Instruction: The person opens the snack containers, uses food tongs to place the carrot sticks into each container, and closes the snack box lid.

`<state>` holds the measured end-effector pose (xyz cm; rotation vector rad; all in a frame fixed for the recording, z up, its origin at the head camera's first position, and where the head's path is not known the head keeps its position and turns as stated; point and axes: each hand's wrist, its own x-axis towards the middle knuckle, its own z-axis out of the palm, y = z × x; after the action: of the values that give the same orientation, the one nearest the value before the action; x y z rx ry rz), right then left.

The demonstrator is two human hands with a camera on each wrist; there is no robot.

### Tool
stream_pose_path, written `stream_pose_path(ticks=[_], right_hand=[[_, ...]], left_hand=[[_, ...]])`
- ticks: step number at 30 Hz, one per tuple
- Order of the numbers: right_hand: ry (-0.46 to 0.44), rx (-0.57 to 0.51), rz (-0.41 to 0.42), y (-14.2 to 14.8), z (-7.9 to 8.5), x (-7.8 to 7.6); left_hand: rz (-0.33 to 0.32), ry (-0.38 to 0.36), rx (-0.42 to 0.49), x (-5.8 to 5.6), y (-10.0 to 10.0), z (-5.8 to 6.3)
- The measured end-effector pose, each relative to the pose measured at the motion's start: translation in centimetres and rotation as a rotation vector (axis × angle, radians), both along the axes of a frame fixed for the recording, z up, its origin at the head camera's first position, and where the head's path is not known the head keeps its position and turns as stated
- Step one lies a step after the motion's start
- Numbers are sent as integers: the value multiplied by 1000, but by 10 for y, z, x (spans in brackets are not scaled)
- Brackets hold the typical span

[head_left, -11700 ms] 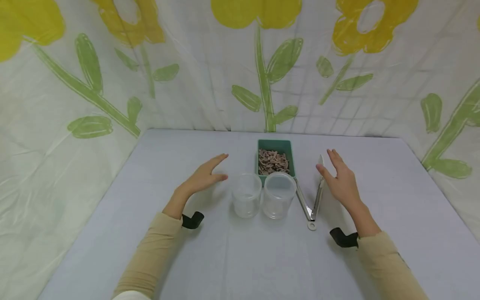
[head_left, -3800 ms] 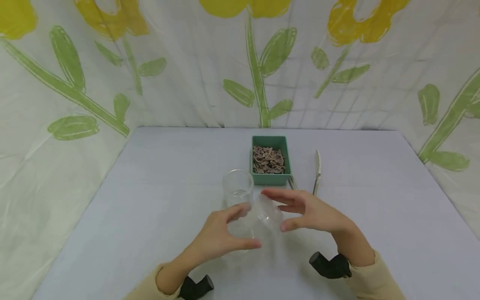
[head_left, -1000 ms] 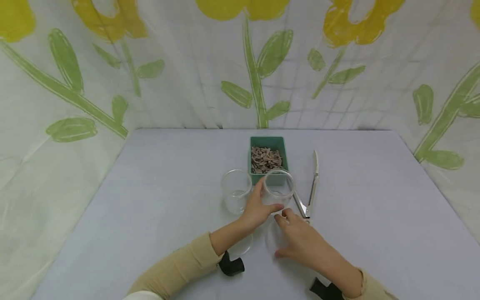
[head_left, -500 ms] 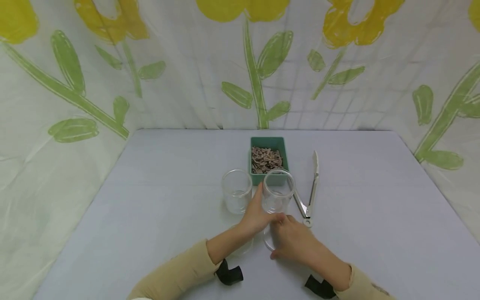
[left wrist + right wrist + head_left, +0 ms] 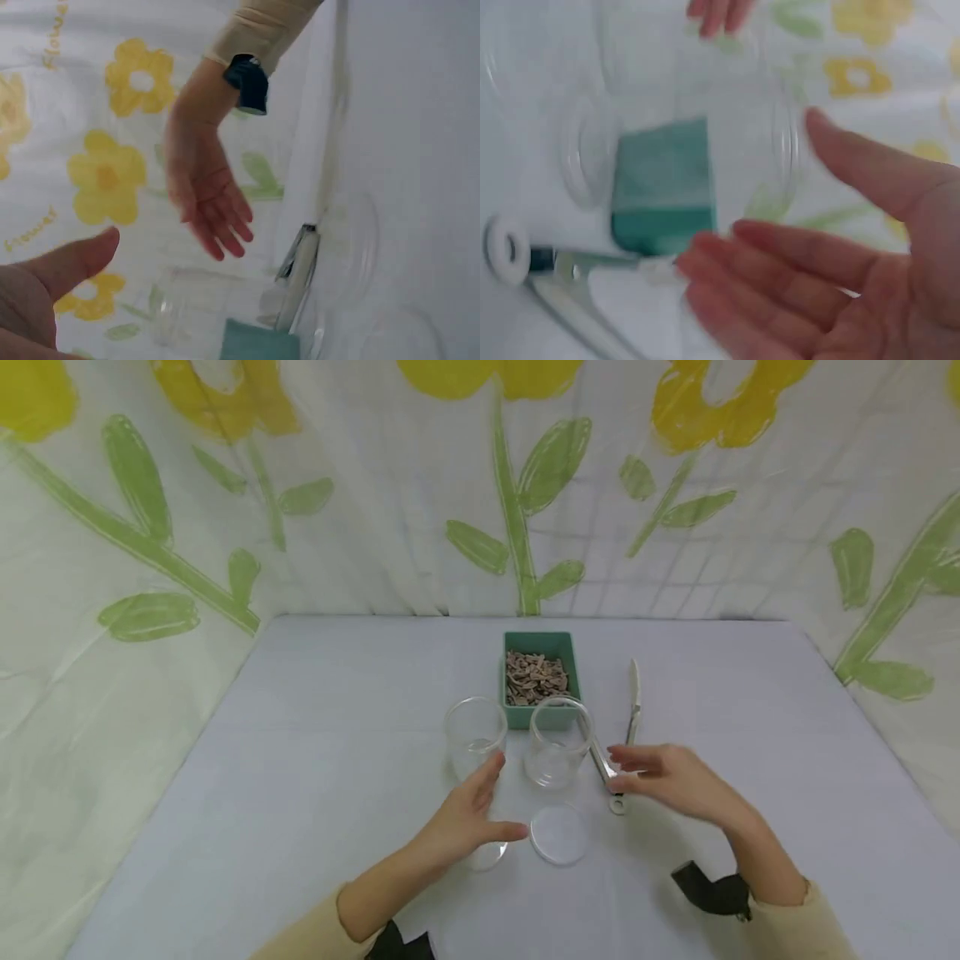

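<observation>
Two clear round jars stand uncovered side by side, the left jar [image 5: 467, 752] and the right jar [image 5: 553, 764]. My left hand [image 5: 453, 831] is spread in front of the left jar, holding nothing and overlapping its lower part. One clear lid [image 5: 559, 835] lies flat before the right jar; a second clear lid [image 5: 489, 857] is partly hidden by my left hand. Metal tongs [image 5: 634, 706] lie spread at the right. Over their hinge end hovers my right hand [image 5: 678, 781], fingers relaxed and nothing in them; the right wrist view shows the tongs' ring [image 5: 508, 250] beside its fingertips.
A green box [image 5: 519, 718] holding brown strip-like pieces [image 5: 534, 677] stands right behind the jars. The white table [image 5: 337, 693] ends at the back against a curtain [image 5: 375, 510] with painted yellow flowers.
Both lids came off the jars onto the table during the earlier frames. Since half a second ago, my right hand released a lid and moved right to the tongs; my left hand left the right jar.
</observation>
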<state>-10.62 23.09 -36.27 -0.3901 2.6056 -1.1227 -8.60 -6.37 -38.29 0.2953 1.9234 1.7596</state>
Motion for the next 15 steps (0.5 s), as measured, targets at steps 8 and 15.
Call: stream_pose_path(ticks=[8, 15], right_hand=[[-119, -182, -349, 24, -26, -48], [-163, 164, -411, -4, -47, -64]], left_hand=[[-112, 62, 4, -18, -46, 19], [374, 47, -19, -44, -57, 15]])
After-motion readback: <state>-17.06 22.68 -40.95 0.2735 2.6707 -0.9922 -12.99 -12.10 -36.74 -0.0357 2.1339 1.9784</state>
